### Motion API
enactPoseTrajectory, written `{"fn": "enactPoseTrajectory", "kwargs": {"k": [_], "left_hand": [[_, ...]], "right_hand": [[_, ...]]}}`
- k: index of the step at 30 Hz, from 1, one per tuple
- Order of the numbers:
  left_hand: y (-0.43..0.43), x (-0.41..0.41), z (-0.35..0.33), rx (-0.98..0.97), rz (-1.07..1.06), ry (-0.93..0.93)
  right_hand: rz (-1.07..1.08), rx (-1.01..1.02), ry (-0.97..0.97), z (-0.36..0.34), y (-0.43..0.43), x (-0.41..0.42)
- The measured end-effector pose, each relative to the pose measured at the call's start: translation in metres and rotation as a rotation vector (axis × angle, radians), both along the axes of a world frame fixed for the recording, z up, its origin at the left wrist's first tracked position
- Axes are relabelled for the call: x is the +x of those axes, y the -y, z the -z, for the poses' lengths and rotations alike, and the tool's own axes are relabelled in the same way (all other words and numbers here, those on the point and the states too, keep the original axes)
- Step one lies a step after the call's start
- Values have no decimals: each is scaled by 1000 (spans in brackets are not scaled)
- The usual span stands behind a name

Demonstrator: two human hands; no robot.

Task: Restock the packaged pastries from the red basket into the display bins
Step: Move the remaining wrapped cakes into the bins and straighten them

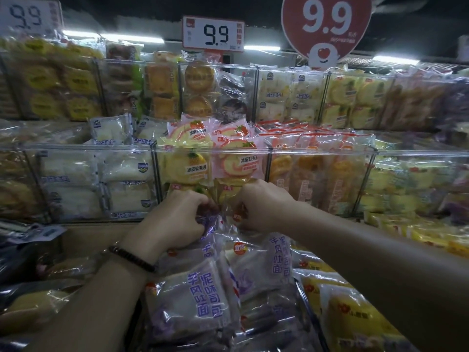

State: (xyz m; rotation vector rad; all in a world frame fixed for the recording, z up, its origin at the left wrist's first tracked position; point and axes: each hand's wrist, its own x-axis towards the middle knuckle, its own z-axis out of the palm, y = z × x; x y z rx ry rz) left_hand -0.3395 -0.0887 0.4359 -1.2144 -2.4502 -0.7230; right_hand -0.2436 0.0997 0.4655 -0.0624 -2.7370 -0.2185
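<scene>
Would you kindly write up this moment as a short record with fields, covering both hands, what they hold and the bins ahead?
setting: tiers of clear bins filled with wrapped pastries
left hand: grips the top edge of a purple-lettered pack
left wrist: dark beaded bracelet
right hand: pinches the top of a second purple-lettered pack
bin behind the hands: yellow and pink roll-cake packs
price card: 9.9
red basket: not clearly in view
</scene>
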Motion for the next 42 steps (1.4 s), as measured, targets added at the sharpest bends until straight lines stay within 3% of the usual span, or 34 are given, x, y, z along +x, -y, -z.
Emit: {"fn": "enactPoseTrajectory", "kwargs": {"k": [6,12,20,25,31,37,42], "left_hand": [[17,8,-19,172,73,22],[25,12,-20,-66,130,112],[31,10,-20,-143,156,196],[31,15,-20,-158,162,244],[31,16,-17,-208,106,161],[24,16,-16,-126,47,-23],[20,18,-13,-130,50,-83]], "right_hand": [[-173,-211,2,-30,-2,16],[-292,-148,271,-29,3,32],[-226,-68,416,-29,5,28],[-243,-179,562,-38,-4,37],[-226,-109,375,-27,-3,39],[-90,-57,164,-40,-8,45],[18,-25,117,-30,-8,41]]}}
